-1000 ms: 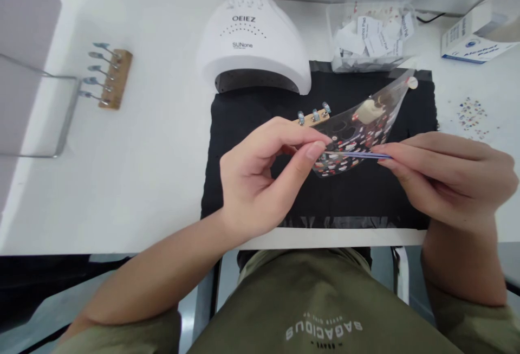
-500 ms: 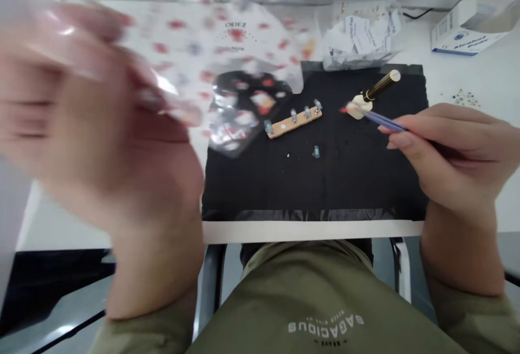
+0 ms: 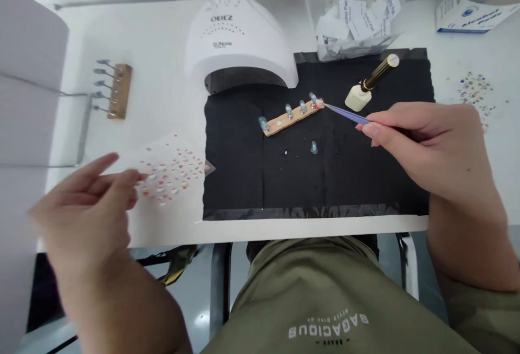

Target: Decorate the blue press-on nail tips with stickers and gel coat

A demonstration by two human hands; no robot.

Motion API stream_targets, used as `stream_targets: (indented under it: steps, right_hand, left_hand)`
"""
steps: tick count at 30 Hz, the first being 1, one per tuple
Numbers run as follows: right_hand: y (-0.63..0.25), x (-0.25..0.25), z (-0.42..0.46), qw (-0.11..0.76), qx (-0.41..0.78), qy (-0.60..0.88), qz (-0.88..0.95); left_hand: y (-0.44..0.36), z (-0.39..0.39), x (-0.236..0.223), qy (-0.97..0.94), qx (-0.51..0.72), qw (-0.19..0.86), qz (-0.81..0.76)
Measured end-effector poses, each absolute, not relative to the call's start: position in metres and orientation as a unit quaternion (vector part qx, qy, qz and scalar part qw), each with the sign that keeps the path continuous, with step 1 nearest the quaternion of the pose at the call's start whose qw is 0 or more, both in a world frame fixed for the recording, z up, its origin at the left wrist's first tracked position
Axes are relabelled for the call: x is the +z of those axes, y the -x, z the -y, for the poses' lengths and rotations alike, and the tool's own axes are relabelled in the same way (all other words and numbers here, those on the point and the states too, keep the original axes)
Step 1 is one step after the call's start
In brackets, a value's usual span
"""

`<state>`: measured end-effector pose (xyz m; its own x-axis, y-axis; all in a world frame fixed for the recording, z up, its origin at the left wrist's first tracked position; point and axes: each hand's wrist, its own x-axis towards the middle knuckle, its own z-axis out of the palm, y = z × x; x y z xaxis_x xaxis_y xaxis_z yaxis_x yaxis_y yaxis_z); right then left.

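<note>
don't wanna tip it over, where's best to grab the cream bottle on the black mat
I'd pinch the cream bottle by its body, probably from the right. The body is wider than the slim dark-and-gold cap, while the tweezers pass its near side and the wooden strip lies to its left.

From where I stand, the white lamp (image 3: 244,45) at the far left corner of the black mat (image 3: 365,175) reads "OEIEZ", with "SUNone" lower down and a tinier line I can't make out. At the mat's far edge, toward the right, small packets (image 3: 345,13) say "Alcohol Pad". Past its far right corner, a box (image 3: 467,10) says "Alcohol Pads". On the near side, a green shirt (image 3: 317,289) carries "SAGACIOUS" and "BRAVE", upside down to the wearer.
</note>
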<state>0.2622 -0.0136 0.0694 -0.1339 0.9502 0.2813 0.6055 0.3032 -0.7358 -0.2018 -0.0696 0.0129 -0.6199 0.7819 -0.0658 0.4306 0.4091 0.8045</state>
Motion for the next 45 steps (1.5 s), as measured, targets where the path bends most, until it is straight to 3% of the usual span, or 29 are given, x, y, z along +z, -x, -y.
stream_targets:
  steps: [5,9,13,19,25,32,45]
  right_hand:
    - [-0.264,0.066,0.009,0.367,0.227,0.528,0.731]
    - [-0.265,0.064,0.005,0.365,0.234,0.529,0.729]
    - [-0.266,0.060,0.003,0.378,0.251,0.526,0.719]
    - [-0.267,0.059,0.000,0.414,0.261,0.506,0.710]
    - [-0.264,0.066,0.007,0.386,0.256,0.529,0.711]
    - [-0.265,0.070,0.011,0.382,0.244,0.531,0.716]
    - [-0.259,0.063,0.009,0.364,0.233,0.485,0.760]
  left_hand:
    - [0.200,0.062,0.000,-0.512,0.294,0.065,-0.805]
    - [0.174,0.062,-0.004,-0.618,0.394,-0.107,-0.671]
    - [0.097,0.070,0.012,-0.766,0.330,0.030,-0.552]
    - [0.024,0.046,0.007,-0.796,0.305,0.082,-0.517]
    - [0.006,0.026,0.003,-0.810,0.282,0.083,-0.506]
    - [-0.005,0.017,-0.005,-0.766,0.284,0.211,-0.537]
    - [-0.013,0.012,-0.006,-0.744,0.295,0.239,-0.550]
